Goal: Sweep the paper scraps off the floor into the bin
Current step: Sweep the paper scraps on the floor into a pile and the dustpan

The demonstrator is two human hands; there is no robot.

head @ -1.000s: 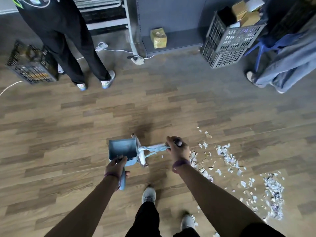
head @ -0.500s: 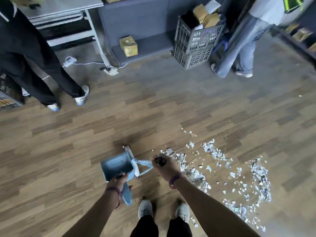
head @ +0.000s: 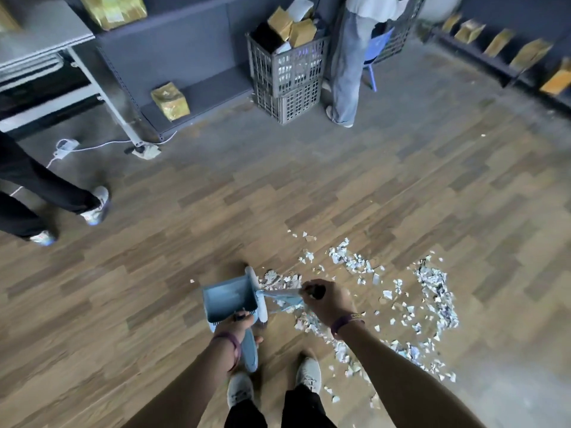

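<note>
Wooden floor | paper scraps: one scatter | left hand grips one dustpan | right hand grips one broom

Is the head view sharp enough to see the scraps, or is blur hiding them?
Head view: scraps by the dustpan read clearly; the shoe at left is motion-smeared; edges bow from the wide lens; back shelf is dim; no glare.

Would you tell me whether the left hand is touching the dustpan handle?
Touching: the head view shows the left hand curled round the dustpan handle.
</note>
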